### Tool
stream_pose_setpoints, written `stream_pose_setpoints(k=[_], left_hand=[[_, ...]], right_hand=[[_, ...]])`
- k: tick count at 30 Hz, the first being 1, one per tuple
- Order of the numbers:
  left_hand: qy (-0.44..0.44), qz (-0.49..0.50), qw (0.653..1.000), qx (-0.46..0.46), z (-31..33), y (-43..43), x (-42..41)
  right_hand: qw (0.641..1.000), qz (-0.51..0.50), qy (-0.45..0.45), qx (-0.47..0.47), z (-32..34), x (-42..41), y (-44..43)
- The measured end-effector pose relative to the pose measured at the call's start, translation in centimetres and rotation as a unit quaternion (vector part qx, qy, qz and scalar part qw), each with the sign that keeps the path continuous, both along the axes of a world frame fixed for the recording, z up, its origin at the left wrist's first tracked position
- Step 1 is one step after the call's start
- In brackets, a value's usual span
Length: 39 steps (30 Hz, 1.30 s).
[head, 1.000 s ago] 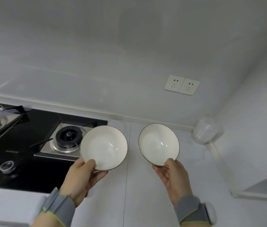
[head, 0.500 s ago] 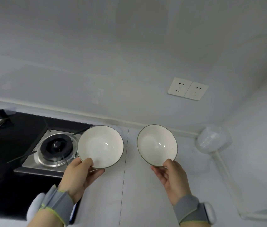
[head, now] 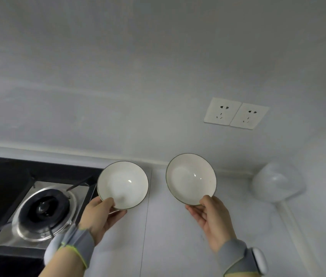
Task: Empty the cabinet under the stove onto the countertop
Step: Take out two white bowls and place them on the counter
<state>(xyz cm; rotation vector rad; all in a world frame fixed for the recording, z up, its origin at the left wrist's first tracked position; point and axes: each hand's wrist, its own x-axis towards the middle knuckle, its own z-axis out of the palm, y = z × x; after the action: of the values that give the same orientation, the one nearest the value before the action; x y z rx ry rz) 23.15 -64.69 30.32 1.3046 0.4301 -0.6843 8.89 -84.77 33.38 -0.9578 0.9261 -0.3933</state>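
Head view: my left hand (head: 100, 214) pinches the left bowl (head: 123, 184) by its near rim, over the countertop (head: 178, 246) beside the stove (head: 44, 208). My right hand (head: 210, 218) pinches the right bowl (head: 191, 178) likewise. Both bowls tilt, mouths facing me; being round, neither has a long axis. I advise levelling each, then lowering base-first, well apart.
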Motion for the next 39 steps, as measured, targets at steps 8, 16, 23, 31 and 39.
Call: stream_pose_setpoints(k=[8, 16, 23, 31, 39], left_hand=[[0.036, -0.005, 0.999, 0.022, -3.6, -3.3, 4.8], [0.07, -0.02, 0.997, 0.035, -6.8, -5.9, 7.7], [0.078, -0.024, 0.996, 0.038, -8.2, -7.0, 8.7], [0.088, -0.007, 0.996, 0.03, -9.1, -7.9, 9.5], [0.101, 0.004, 0.995, 0.014, -9.3, -7.6, 9.4]], right_hand=[[1.0, -0.007, 0.008, 0.02, -1.8, 3.4, -2.0], [0.999, 0.0, 0.023, 0.026, -3.7, 5.6, -3.0], [0.999, -0.005, 0.037, 0.031, -4.9, 5.7, -3.0], [0.998, 0.002, 0.047, 0.036, -5.6, 5.5, -2.6], [0.998, 0.003, 0.058, 0.032, -5.8, 5.5, -2.4]])
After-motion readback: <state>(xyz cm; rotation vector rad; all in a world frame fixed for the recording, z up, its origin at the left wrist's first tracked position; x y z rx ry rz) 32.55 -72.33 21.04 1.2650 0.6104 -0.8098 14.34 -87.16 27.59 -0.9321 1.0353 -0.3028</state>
